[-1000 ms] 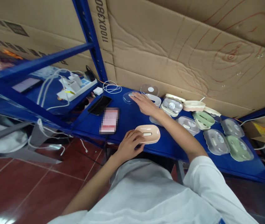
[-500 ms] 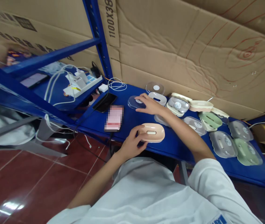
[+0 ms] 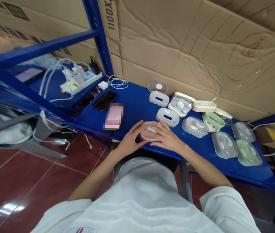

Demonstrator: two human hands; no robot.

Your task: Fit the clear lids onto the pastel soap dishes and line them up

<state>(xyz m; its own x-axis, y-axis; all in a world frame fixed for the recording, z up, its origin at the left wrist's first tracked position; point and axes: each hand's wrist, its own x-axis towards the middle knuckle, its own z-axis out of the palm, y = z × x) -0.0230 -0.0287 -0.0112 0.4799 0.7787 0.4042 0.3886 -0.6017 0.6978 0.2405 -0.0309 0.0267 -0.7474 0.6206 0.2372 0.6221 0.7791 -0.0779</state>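
Note:
My left hand [image 3: 130, 141] grips the left end of a peach soap box [image 3: 144, 133] near the table's front edge. A clear lid [image 3: 151, 129] with a white round label lies over the box. My right hand [image 3: 168, 137] is on the lid from the right, its fingers spread across the top and hiding much of it. Whether the lid sits fully down on the box cannot be seen. Just beyond my right hand is a white oval soap box part [image 3: 167, 117] with a slot, and another white slotted part [image 3: 159, 99] lies farther back.
Several clear-lidded soap boxes, including a green one [image 3: 249, 152], spread along the blue table [image 3: 133, 105]. A loose clear lid [image 3: 158, 86] lies by the cardboard wall [image 3: 161, 42]. On the left are a phone [image 3: 114, 116], a power strip [image 3: 89, 82] and a blue shelf post [image 3: 98, 38].
My right hand has brought the clear lid from the back of the table onto the peach box. My left hand still holds the box. The white part near my right hand is now uncovered.

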